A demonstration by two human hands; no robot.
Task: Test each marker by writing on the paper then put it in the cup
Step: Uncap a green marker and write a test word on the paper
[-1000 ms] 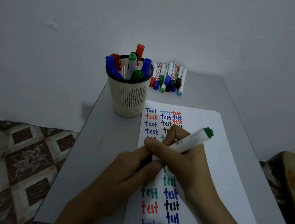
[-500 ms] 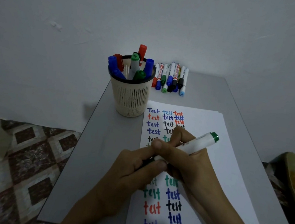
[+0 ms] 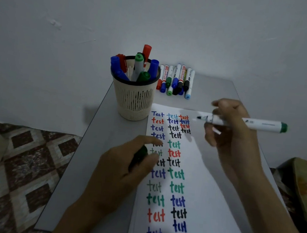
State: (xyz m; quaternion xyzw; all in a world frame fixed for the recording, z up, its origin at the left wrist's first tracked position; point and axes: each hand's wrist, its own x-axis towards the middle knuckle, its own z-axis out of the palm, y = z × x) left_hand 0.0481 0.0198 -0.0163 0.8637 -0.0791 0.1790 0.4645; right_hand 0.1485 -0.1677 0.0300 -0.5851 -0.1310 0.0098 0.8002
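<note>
Cap [image 3: 140, 156] rests in the left hand [image 3: 115, 173] grip, leaving the marker [image 3: 259, 124] tip bare; the right hand [image 3: 230, 138] pinches it above the paper [image 3: 217, 190] (ready to write).

Cap [image 3: 140, 154] now off marker [image 3: 262, 125]

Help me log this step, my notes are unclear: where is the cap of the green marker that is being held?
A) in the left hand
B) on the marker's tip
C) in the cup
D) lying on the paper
A: the left hand grips the dark green cap, while the right hand holds the green marker with its tip bare.
</note>
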